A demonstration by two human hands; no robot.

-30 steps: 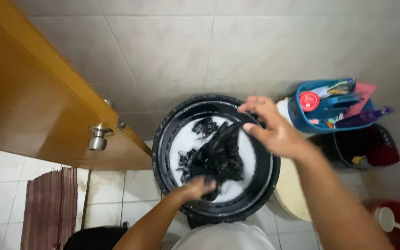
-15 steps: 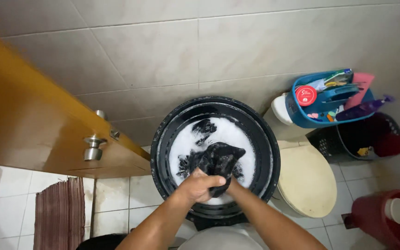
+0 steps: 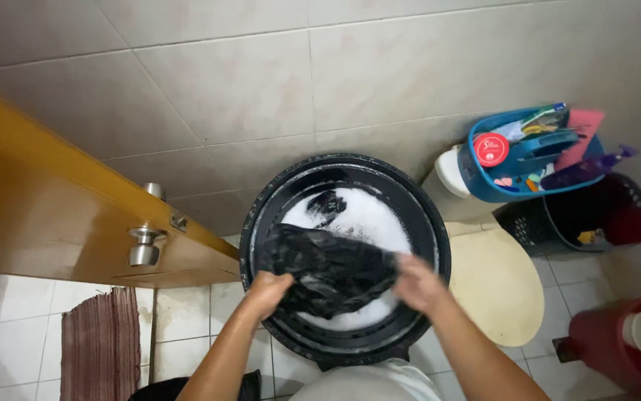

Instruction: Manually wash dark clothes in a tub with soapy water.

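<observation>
Since the earlier frame, left hand (image 3: 268, 286) and right hand (image 3: 418, 283) separate, each clamped on cloth (image 3: 328, 269) stretched between them above the basin (image 3: 350, 172).

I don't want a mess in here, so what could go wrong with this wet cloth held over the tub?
Both hands, left hand and right hand, stretch the black cloth low over the black tub. Its left end hangs over the rim, so suds may drip onto the floor tiles, likely making them slippery.
</observation>
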